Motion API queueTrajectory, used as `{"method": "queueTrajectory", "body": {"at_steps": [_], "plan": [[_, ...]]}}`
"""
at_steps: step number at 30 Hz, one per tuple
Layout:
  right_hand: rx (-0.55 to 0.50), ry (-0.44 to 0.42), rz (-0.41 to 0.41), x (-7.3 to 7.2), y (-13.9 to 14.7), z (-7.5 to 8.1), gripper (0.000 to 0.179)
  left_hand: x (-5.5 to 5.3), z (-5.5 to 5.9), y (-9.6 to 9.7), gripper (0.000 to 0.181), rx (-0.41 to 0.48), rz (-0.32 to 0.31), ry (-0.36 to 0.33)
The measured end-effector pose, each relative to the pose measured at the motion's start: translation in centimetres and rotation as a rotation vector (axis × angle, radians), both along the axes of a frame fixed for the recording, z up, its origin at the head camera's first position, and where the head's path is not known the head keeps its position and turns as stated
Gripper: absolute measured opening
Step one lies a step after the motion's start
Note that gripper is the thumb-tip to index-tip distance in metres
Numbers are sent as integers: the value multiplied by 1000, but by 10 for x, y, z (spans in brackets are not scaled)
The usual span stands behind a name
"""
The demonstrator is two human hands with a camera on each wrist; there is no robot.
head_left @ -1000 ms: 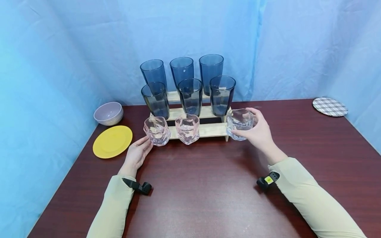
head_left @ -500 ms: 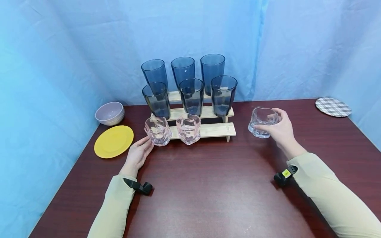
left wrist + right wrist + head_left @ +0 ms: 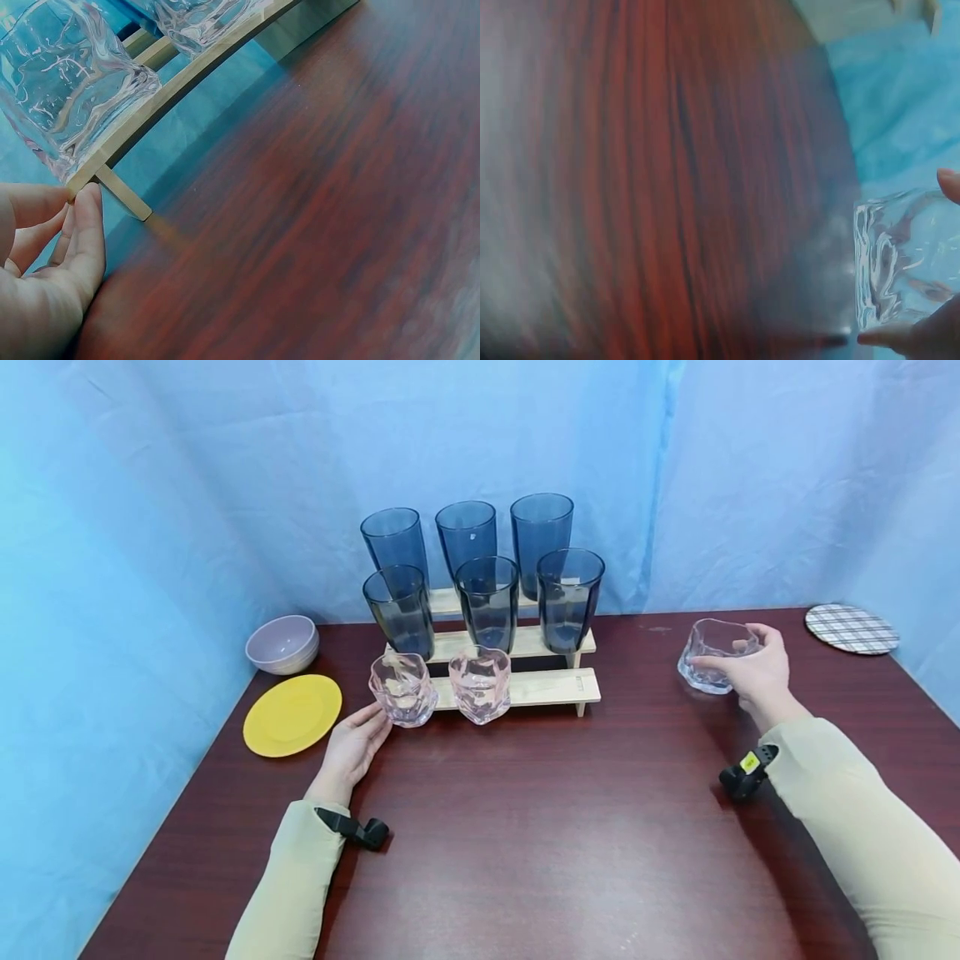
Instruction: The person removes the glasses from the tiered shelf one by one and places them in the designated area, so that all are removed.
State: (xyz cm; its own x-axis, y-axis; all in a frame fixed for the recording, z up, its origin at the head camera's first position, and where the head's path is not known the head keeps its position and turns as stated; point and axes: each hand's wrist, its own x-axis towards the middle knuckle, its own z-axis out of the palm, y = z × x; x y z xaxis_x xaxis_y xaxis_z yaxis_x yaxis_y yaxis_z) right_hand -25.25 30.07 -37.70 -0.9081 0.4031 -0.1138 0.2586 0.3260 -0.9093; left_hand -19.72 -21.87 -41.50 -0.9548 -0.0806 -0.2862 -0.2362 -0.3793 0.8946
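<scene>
My right hand (image 3: 761,677) grips a clear, wavy-sided glass (image 3: 701,672) around its sides, to the right of a tiered wooden rack (image 3: 555,687). In the right wrist view the glass (image 3: 892,262) shows between thumb and fingers at the right edge. At the rack's left end, my left hand (image 3: 352,750) pinches the end of the lowest shelf; the left wrist view shows fingertips (image 3: 88,206) on the shelf board (image 3: 142,112). Two pinkish wavy glasses stand on that shelf, a left one (image 3: 405,693) just above my left hand and a middle one (image 3: 480,689).
Several tall blue-grey tumblers (image 3: 566,610) fill the rack's two upper shelves. To the left lie a yellow plate (image 3: 292,716) and a lilac bowl (image 3: 282,647). A checked round mat (image 3: 852,628) lies at the far right. Blue curtains (image 3: 480,435) bound the table (image 3: 525,827).
My right hand has carried the clear glass away from the right end of the lowest shelf, rightward and slightly back. My left hand has stayed at the rack's left end.
</scene>
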Motion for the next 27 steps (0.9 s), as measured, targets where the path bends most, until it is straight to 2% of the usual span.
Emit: {"method": "queueTrajectory", "body": {"at_steps": [8, 13, 21, 27], "plan": [[109, -3, 30, -8, 19, -5, 109, 2, 2, 0, 48, -6, 2, -9], [131, 20, 33, -11, 23, -7, 107, 1, 2, 0, 48, -13, 3, -10], [252, 8, 162, -7, 39, -4, 112, 0, 5, 1, 49, 11, 6, -17], [355, -1, 177, -8, 44, -2, 109, 0, 3, 1, 48, 6, 5, -18]]}}
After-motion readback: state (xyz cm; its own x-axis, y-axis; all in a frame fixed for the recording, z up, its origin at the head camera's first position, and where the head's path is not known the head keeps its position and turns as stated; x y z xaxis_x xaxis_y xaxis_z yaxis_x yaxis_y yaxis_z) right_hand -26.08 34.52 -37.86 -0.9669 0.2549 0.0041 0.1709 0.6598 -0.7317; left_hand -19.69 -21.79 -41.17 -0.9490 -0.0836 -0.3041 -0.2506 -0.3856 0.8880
